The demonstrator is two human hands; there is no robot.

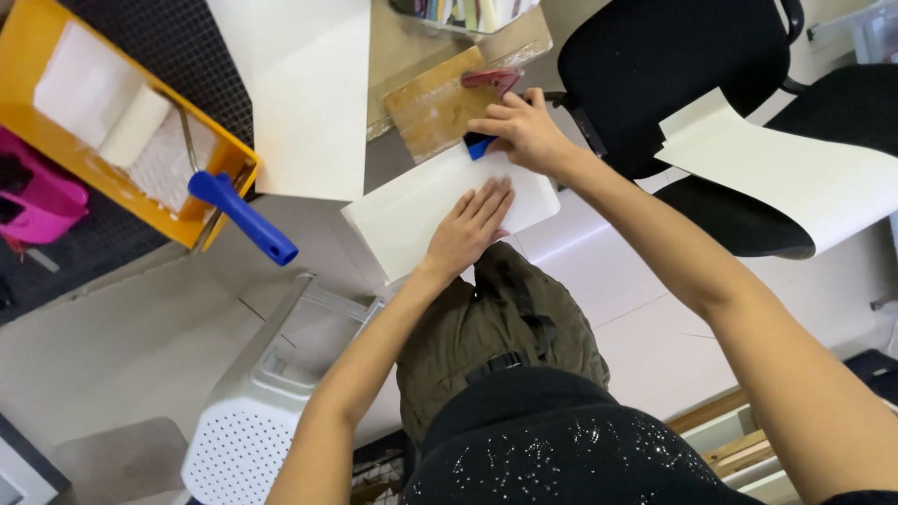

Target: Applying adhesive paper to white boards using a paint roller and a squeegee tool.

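Observation:
A white sheet of paper [412,210] lies on the floor in front of my knee. My left hand [468,229] rests flat on it, fingers spread and pointing away from me. My right hand [519,126] is closed around a small blue tool [477,147] at the sheet's far edge, pressing it against the paper. Just beyond my right hand a wooden board [430,108] lies with a red-handled tool [491,79] on it.
A yellow paint tray [37,140] with a white roller [136,126] and blue handle [245,217] sits at the left. Another large white sheet [309,93] lies behind. A black office chair [673,65] holding a paper sheet [795,173] stands right. A white perforated stool [248,430] is near left.

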